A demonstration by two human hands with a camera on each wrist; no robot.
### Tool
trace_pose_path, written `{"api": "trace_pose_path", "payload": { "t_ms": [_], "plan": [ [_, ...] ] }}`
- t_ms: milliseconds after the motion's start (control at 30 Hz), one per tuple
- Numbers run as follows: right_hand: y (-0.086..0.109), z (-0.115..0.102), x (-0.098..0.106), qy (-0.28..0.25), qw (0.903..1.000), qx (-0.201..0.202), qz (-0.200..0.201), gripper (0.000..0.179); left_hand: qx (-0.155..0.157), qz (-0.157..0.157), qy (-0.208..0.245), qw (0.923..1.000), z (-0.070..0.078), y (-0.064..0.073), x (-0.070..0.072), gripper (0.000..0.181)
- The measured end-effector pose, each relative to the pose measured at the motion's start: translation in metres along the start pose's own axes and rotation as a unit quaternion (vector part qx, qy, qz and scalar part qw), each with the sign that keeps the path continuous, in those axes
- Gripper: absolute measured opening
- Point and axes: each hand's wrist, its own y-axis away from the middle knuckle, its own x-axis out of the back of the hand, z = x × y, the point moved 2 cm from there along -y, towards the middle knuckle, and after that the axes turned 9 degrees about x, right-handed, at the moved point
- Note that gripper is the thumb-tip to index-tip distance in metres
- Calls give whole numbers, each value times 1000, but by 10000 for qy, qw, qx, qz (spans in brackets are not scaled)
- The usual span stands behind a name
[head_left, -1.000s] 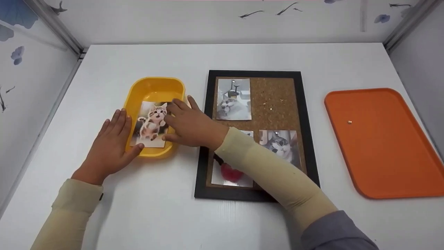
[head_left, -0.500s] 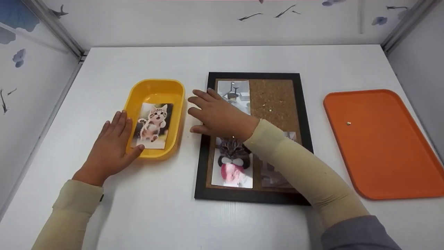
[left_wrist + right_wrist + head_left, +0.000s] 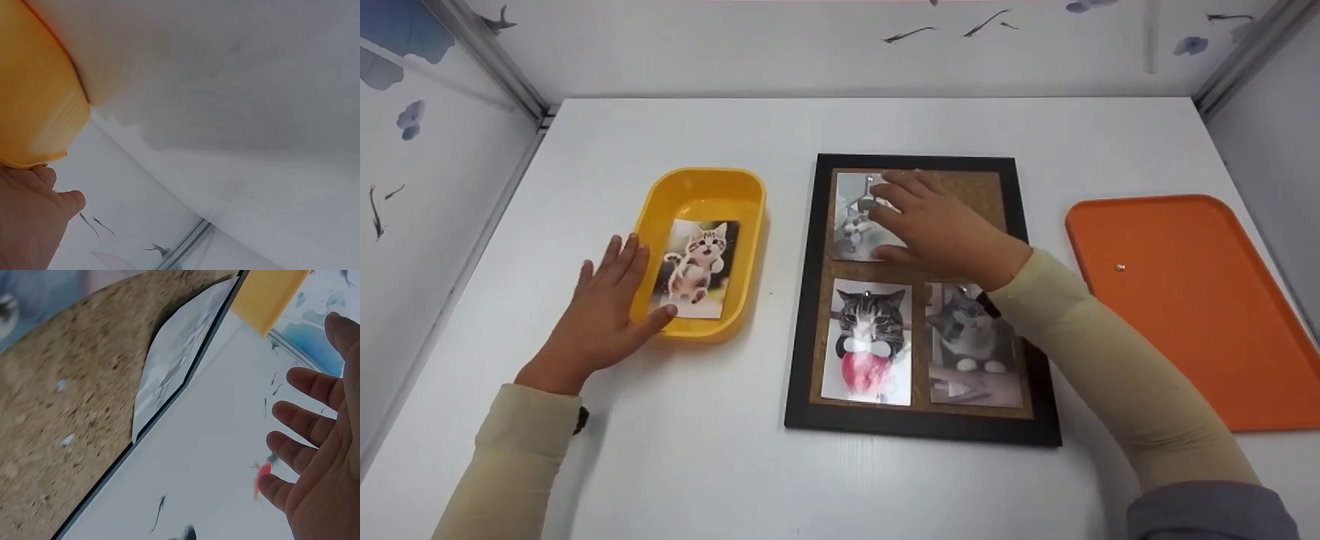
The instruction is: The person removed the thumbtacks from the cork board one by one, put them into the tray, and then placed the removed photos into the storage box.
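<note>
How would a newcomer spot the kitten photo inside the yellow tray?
Left of the framed corkboard sits a yellow tray, the left hand at its rim. The kitten photo lies inside. Unlike the three cat photos on the corkboard, it shows no pin.

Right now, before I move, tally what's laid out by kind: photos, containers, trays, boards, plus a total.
Rectangular printed cat photos: 4
Deep yellow plastic container: 1
Flat orange plastic tray: 1
Black-framed rectangular cork board: 1
Total: 7

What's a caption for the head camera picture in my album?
Right hand over the corkboard of cat photos, left hand at the yellow tray with its kitten photo.
</note>
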Motion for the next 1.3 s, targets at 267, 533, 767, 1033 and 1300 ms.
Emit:
{"api": "trace_pose_path", "payload": {
  "t_ms": [267,533,767,1033,1300],
  "plan": [
    [43,23,-2,-133,9987,-190,446,51,-1232,2645,731,9537,64,5,31,65],
    [66,43,5,-356,9952,-623,670,48,-2099,1874,378,9589,157,-16,23,62],
    [71,49,10,-366,9935,-756,774,50,-1821,-108,-506,9819,201,-45,-5,80],
    [70,53,8,-346,9934,-778,767,50,-1632,-922,-776,9792,216,-83,-37,82],
    [72,58,7,-309,9947,-736,652,49,-1820,-853,-964,9748,217,-101,-56,83]
  ]
}}
